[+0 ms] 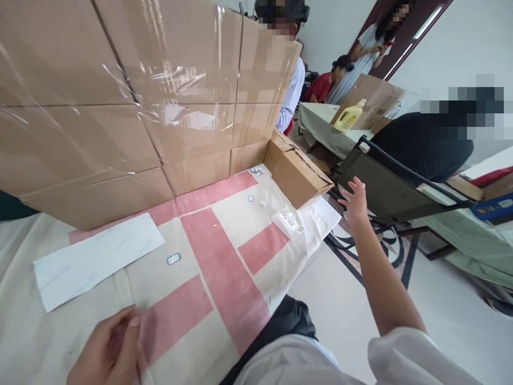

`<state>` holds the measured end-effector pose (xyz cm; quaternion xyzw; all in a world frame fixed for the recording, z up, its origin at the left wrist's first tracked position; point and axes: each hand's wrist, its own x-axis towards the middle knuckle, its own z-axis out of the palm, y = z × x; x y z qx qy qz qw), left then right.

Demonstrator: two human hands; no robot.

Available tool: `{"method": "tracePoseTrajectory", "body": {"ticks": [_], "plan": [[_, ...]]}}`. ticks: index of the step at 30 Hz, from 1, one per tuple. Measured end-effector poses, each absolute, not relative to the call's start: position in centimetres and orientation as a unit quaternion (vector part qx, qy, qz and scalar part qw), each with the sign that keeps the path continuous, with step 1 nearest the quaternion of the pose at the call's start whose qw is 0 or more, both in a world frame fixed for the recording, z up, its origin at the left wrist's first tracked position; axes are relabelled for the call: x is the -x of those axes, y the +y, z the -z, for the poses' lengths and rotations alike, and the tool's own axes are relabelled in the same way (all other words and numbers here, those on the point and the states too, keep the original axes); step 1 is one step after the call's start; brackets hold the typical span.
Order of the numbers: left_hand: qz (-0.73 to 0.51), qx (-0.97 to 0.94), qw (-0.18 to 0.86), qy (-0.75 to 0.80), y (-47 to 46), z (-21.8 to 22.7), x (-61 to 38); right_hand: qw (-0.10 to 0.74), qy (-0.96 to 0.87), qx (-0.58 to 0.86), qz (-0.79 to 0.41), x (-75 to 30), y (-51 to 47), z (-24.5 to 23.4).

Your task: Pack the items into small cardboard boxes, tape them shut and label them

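Note:
My right hand (354,202) is stretched out past the table's right edge with its fingers spread, holding nothing, close to a dark folding chair (385,184) and a small cardboard box (298,174). My left hand (108,350) rests low on the cream and pink tablecloth (224,267) near the front edge, fingers curled loosely; nothing shows in it. A white sheet of paper (96,259) lies above the left hand. A small blue-rimmed tag (173,259) sits beside the sheet. A white plastic device (286,222) lies near the table's right edge.
A tall wall of taped cardboard (132,101) stands along the table's back. Small white bits (256,171) lie by the box. Other people sit and stand beyond, by a table with a yellow bottle (350,116). A person in black (425,144) sits at right.

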<state>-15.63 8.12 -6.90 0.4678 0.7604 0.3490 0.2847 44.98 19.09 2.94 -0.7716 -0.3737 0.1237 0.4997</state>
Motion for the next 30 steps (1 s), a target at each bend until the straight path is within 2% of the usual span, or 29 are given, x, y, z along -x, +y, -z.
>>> {"method": "tracePoseTrajectory", "body": {"ticks": [2, 4, 6, 8, 12, 15, 18, 20, 22, 24, 26, 28, 30], "plan": [[-0.35, -0.519, 0.249, 0.739, 9.1, 7.4, 17.4, 0.529, -0.372, 0.755, -0.107, -44.3, 17.3, -2.6], [-0.329, -0.592, 0.155, 0.719, 11.1, 7.7, 19.6, 0.538, -0.409, 0.733, -0.076, -42.6, 16.4, -2.1], [-0.278, -0.638, 0.054, 0.716, 13.9, 7.8, 21.5, 0.546, -0.459, 0.7, -0.037, -39.9, 16.8, -2.0], [-0.208, -0.655, 0.018, 0.726, 17.0, 7.9, 22.4, 0.55, -0.513, 0.659, -0.023, -36.0, 18.4, -2.2], [-0.126, -0.712, 0.078, 0.687, 22.3, 8.1, 21.3, 0.513, -0.642, 0.566, -0.065, -25.6, 22.9, -2.8], [-0.206, -0.722, 0.116, 0.65, 24.4, 8.3, 19.6, 0.431, -0.754, 0.488, -0.091, -17.6, 25.4, -1.9], [-0.297, -0.709, 0.168, 0.617, 24.6, 8.1, 19.0, 0.311, -0.849, 0.416, -0.097, -10.9, 26.6, 0.6], [-0.327, -0.691, 0.196, 0.614, 24.1, 7.9, 19.3, 0.228, -0.883, 0.401, -0.086, -7.4, 26.8, 2.3], [-0.365, -0.66, 0.231, 0.614, 23.6, 7.5, 19.8, 0.18, -0.895, 0.403, -0.069, -5.0, 26.9, 3.3], [-0.408, -0.618, 0.276, 0.612, 23.2, 6.9, 20.3, 0.194, -0.893, 0.401, -0.062, -3.8, 27.0, 3.5], [-0.444, -0.572, 0.339, 0.601, 23.0, 6.2, 20.3, 0.256, -0.882, 0.386, -0.085, -4.0, 27.0, 3.1], [-0.46, -0.527, 0.418, 0.579, 22.9, 5.6, 19.9, 0.315, -0.857, 0.375, -0.159, -5.1, 26.8, 2.4], [-0.454, -0.49, 0.497, 0.553, 22.8, 5.4, 19.0, 0.345, -0.81, 0.379, -0.284, -6.5, 26.0, 1.9]]}}
